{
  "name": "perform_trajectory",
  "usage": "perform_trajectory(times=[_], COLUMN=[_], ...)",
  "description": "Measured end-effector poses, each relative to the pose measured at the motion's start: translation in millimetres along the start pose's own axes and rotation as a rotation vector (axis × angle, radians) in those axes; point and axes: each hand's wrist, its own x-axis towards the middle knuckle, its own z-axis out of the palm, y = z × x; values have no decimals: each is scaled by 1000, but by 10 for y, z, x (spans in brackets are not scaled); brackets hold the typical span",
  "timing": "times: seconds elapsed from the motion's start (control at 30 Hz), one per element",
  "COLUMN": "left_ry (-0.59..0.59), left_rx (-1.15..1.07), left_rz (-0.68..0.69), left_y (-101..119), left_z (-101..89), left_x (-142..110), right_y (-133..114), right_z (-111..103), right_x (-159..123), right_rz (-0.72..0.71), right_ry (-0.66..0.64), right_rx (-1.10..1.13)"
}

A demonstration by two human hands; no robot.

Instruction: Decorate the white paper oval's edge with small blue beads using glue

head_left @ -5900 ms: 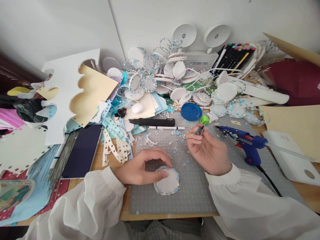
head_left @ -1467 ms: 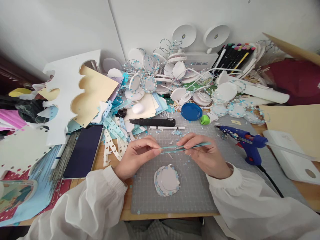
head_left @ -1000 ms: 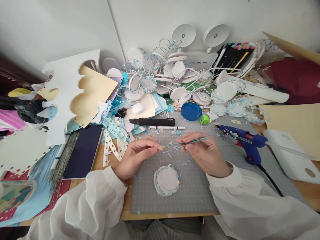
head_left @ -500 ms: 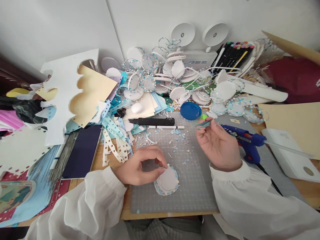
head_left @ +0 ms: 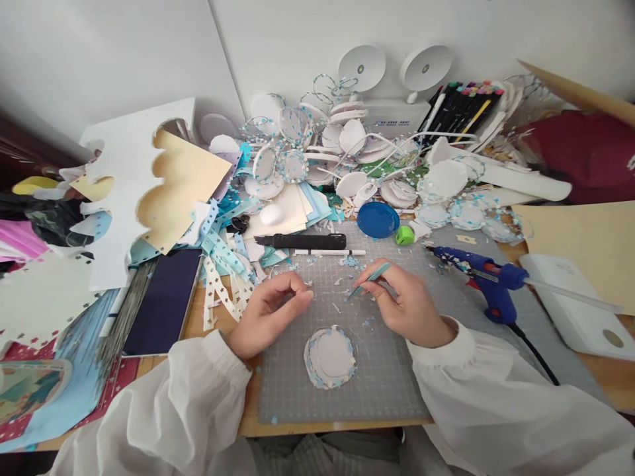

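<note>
My right hand [head_left: 409, 301] pinches a pair of teal tweezers [head_left: 376, 276], its tips pointing down and left over the grey cutting mat [head_left: 381, 390]. To the left, my left hand [head_left: 272, 307] hovers above the mat with fingers curled and thumb and forefinger drawn together; anything between them is too small to make out. Below and between both hands lies a flat white rounded disc [head_left: 331, 357], edged with tiny blue and white stars and a thin wire loop. Small blue and white paper bits [head_left: 353, 262] are scattered on the mat beyond my hands.
A blue hot glue gun [head_left: 491, 274] lies right of my right hand. A black cutter knife [head_left: 302, 241], a white pen [head_left: 330, 252], a blue lid [head_left: 378, 219] and a green sharpener-like piece [head_left: 405, 235] line the mat's far side. White star-trimmed discs [head_left: 292, 165] pile up behind.
My right hand has moved left and down with the tweezers, uncovering the green piece and the glue gun's nozzle. My left hand has risen slightly off the disc, leaving it fully visible.
</note>
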Motion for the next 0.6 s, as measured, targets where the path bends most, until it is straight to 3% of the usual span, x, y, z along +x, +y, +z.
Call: perform_trajectory(times=[0.27, 0.43, 0.6], left_ry=[35, 75, 12], left_rx=[86, 92, 113], left_rz=[-18, -20, -34], left_y=[-25, -13, -7], left_z=[21, 30, 16], left_x=[-14, -4, -3], right_y=[-38, -52, -45], right_z=[-24, -28, 2], right_x=[7, 9, -12], right_rz=[75, -49, -161], right_ry=[126, 48, 18], right_rx=[191, 33, -37])
